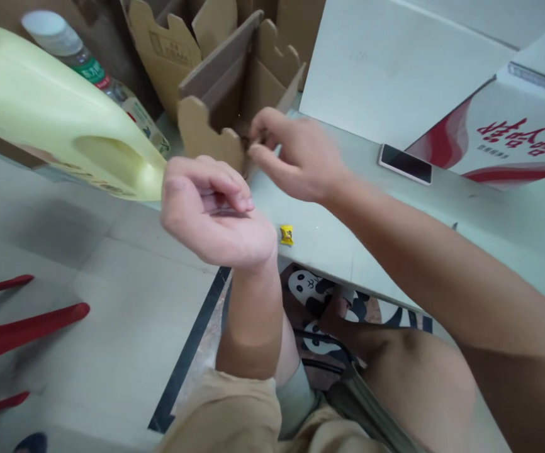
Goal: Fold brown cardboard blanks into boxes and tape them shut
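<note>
My right hand [301, 154] is at the front corner of an open cardboard box [209, 129]. Its thumb and fingers are pinched together around something small and dark, too blurred to name. My left hand [216, 214] is turned palm up, fingers curled in toward the palm, and nothing shows inside them. Beside its knuckles is the narrow end of a large pale yellow jug [88, 119]; I cannot tell whether they touch. On the pale tabletop [343, 242], below my right hand, lies a small yellow wrapped candy [286, 234].
Behind the jug stands a clear bottle with a white cap [53, 31]. A second cardboard box [168, 47] is at the back. To the right are a phone [405, 165], a red-and-white carton [503, 135] and a white box [395, 69]. Red legs [27, 327] show over the floor at left.
</note>
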Demonstrator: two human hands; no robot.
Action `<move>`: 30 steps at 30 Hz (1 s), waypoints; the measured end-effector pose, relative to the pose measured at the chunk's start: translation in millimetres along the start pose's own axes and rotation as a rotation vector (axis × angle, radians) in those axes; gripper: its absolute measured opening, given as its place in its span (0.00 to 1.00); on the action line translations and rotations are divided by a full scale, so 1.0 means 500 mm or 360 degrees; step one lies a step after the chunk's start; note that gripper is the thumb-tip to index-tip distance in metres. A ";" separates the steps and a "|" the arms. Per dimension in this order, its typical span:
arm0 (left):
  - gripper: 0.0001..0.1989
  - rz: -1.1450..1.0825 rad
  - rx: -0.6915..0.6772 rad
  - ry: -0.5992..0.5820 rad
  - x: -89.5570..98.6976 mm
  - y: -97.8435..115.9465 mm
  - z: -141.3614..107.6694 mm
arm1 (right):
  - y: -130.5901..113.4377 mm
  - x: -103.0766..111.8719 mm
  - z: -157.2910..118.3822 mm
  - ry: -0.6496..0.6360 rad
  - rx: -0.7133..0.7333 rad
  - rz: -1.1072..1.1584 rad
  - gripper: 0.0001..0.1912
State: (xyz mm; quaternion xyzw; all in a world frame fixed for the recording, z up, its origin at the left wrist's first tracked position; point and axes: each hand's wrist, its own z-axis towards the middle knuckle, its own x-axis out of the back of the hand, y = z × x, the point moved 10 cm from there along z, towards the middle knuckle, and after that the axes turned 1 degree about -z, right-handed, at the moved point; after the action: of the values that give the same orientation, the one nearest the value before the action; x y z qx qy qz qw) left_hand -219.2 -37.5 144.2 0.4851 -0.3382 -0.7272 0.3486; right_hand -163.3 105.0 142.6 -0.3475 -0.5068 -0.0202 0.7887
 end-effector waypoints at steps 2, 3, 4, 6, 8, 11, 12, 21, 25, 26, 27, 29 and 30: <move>0.29 -0.0072 -0.0012 -0.0008 0.001 0.005 0.000 | 0.049 0.040 -0.040 0.0116 -0.0103 0.0032 0.15; 0.30 -0.0113 -0.0011 -0.0019 0.000 0.007 0.000 | 0.076 0.064 -0.064 0.0183 -0.0159 0.0032 0.17; 0.30 -0.0157 -0.0015 -0.0031 -0.002 0.009 -0.002 | 0.103 0.089 -0.090 0.0258 -0.0212 0.0003 0.18; 0.31 -0.0232 -0.0007 -0.0088 -0.011 0.008 -0.006 | 0.154 0.144 -0.155 0.0448 -0.0312 -0.0152 0.20; 0.30 -0.0320 -0.0023 -0.0124 -0.019 0.001 -0.012 | 0.187 0.199 -0.233 0.0688 -0.0340 -0.0349 0.21; 0.26 -0.0448 -0.0099 -0.0270 -0.044 -0.021 -0.024 | 0.199 0.264 -0.373 0.1114 -0.0240 -0.0500 0.25; 0.24 -0.0458 -0.0108 -0.0359 -0.058 -0.033 -0.030 | 0.200 0.277 -0.421 0.1246 -0.0206 -0.0504 0.25; 0.21 -0.0169 -0.0018 -0.1420 -0.226 -0.116 -0.174 | 0.191 0.260 -0.636 0.1718 -0.0238 -0.0300 0.21; 0.18 -0.0054 -0.0051 -0.1501 -0.252 -0.131 -0.212 | 0.225 0.245 -0.633 0.1728 -0.0279 0.0097 0.26; 0.19 -0.0028 -0.0033 -0.1442 -0.250 -0.140 -0.210 | 0.235 0.242 -0.632 0.1710 -0.0283 0.0182 0.28; 0.19 -0.0019 -0.0021 -0.1393 -0.248 -0.148 -0.208 | 0.243 0.239 -0.631 0.1670 -0.0279 0.0258 0.29; 0.19 -0.0072 -0.0004 -0.1356 -0.249 -0.160 -0.208 | 0.254 0.232 -0.627 0.1540 -0.0266 0.0363 0.26; 0.18 -0.0149 0.0011 -0.1346 -0.250 -0.163 -0.208 | 0.259 0.227 -0.625 0.1459 -0.0284 0.0398 0.22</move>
State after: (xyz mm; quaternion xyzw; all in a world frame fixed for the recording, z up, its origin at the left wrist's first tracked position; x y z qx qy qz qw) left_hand -100.2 93.8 103.7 0.1600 -0.4315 -0.8760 0.1440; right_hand 187.0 62.2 90.2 -0.4274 -0.0578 -0.1197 0.8942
